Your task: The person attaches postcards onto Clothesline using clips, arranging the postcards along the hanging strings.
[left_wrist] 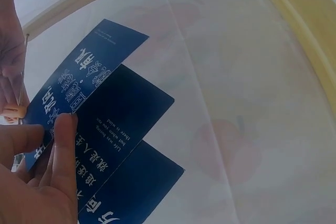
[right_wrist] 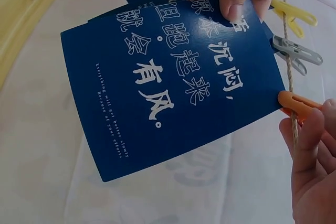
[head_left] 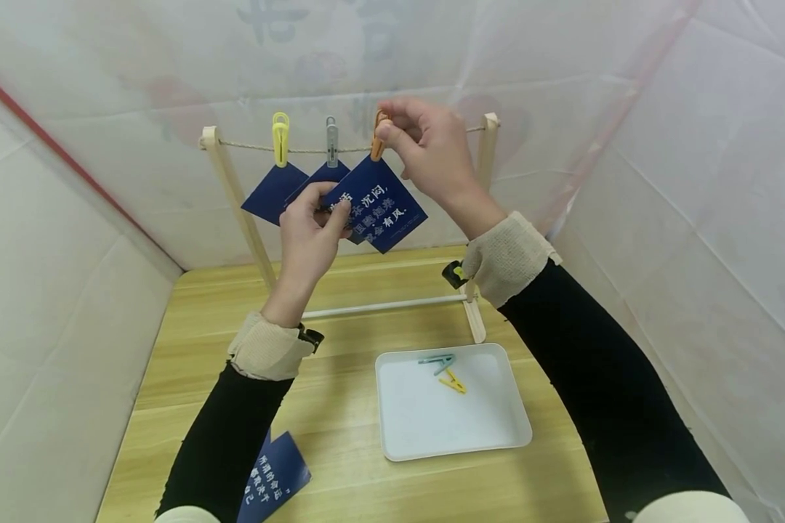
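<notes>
A dark blue card [head_left: 399, 207] with white lettering is pinched at its left side between the thumb and fingers of my left hand [head_left: 309, 229]. My right hand [head_left: 438, 152] pinches an orange clothespin [right_wrist: 296, 103], whose tip sits at the card's top corner on the twine [head_left: 235, 146]. To the left, a grey clothespin [head_left: 331, 142] and a yellow clothespin [head_left: 280, 138] each hold another blue card on the twine. In the left wrist view the middle card [left_wrist: 128, 108] and the far card [left_wrist: 152, 182] hang partly overlapped behind the front one.
Wooden posts [head_left: 487, 149] carry the twine, with a white rod [head_left: 386, 305] low between them. On the wooden table [head_left: 340, 407] a white tray [head_left: 454, 428] holds a teal clothespin [head_left: 440, 361] and a yellow one. Blue cards [head_left: 278, 472] lie by the left sleeve. Pale sheeting surrounds the table.
</notes>
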A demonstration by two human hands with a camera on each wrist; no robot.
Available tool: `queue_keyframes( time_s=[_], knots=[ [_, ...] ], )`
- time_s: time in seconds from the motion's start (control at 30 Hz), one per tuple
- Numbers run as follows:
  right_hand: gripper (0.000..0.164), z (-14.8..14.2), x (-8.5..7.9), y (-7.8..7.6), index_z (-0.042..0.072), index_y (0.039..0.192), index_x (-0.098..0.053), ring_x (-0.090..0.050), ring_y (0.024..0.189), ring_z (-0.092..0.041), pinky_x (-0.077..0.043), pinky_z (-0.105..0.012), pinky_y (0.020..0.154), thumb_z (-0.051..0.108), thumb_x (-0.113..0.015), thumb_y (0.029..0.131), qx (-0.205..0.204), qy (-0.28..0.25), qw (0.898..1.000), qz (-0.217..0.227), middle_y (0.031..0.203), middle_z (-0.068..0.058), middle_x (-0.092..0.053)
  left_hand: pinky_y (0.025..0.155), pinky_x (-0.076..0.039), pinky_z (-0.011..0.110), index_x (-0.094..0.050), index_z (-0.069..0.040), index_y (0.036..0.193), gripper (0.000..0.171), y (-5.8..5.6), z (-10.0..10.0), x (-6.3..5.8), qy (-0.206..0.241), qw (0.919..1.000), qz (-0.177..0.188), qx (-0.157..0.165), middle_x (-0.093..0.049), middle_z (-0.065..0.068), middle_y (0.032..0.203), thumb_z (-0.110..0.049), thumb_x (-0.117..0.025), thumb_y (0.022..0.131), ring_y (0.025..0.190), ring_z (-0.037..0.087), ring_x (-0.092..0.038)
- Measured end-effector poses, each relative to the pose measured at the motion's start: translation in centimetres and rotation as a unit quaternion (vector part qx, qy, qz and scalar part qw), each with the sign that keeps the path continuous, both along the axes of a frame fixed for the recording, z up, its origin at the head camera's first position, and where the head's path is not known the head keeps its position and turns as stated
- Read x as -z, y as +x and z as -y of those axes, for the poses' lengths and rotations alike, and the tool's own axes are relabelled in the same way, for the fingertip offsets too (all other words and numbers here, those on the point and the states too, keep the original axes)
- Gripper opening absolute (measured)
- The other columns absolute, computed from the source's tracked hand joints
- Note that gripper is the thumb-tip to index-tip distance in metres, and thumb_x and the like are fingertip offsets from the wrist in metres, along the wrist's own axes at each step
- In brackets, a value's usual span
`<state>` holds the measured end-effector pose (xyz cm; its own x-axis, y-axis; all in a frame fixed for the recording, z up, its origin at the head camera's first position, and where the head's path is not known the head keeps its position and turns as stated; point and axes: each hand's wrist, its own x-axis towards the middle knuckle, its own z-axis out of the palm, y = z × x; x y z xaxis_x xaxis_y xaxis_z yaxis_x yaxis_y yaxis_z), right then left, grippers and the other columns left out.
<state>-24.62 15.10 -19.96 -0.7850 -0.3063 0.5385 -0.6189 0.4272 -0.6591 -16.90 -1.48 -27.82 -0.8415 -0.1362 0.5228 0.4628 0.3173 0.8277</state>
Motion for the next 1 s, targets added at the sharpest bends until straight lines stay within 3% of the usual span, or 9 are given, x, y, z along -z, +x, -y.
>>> queue_keyframes(
  time_s=[0.23,0.53,0.77,1.0],
  knots=[
    [0.035,-0.2,0.1,0.1,0.021,0.127,-0.059,-0.058,0.059,-0.010,-0.046,-0.020,0.041,0.034,-0.057,0.094,0.006,0.017,1.000,0.001,0.102,0.007,-0.069,0.060,-0.058,0.026,-0.060,-0.003,0.113,0.022,-1.6,0.6,1.9,-0.002,1.0000,0.004,0.005,-0.065,0.007,0.096,-0.011,-0.061,0.093,0.076,0.016,-0.067],
    [0.038,-0.2,0.4,0.1,0.022,0.130,-0.056,-0.063,0.088,0.001,-0.048,-0.018,0.040,0.033,-0.057,0.094,0.003,0.011,1.000,-0.005,0.110,0.005,-0.067,0.060,-0.059,0.029,-0.059,-0.003,0.114,0.022,-1.6,0.8,2.5,-0.001,0.9997,0.012,0.021,-0.063,0.006,0.093,-0.014,-0.059,0.094,0.075,0.018,-0.066],
    [0.040,0.0,0.4,0.1,0.021,0.132,-0.054,-0.062,0.091,0.001,-0.051,-0.018,0.043,0.035,-0.057,0.094,0.013,0.023,1.000,-0.015,0.112,0.005,-0.067,0.058,-0.058,0.026,-0.059,-0.001,0.111,0.021,-1.6,1.0,2.7,0.006,0.9998,0.003,0.021,-0.064,0.014,0.087,-0.014,-0.058,0.095,0.074,0.024,-0.066],
    [0.041,0.2,0.4,0.1,0.021,0.132,-0.054,-0.062,0.093,0.000,-0.054,-0.021,0.048,0.033,-0.059,0.093,0.007,0.015,1.000,-0.007,0.116,0.005,-0.065,0.060,-0.059,0.028,-0.056,0.002,0.117,0.027,-1.3,1.5,3.1,0.012,0.9994,0.020,0.023,-0.065,0.017,0.092,-0.016,-0.056,0.097,0.078,0.028,-0.066]
  ],
)
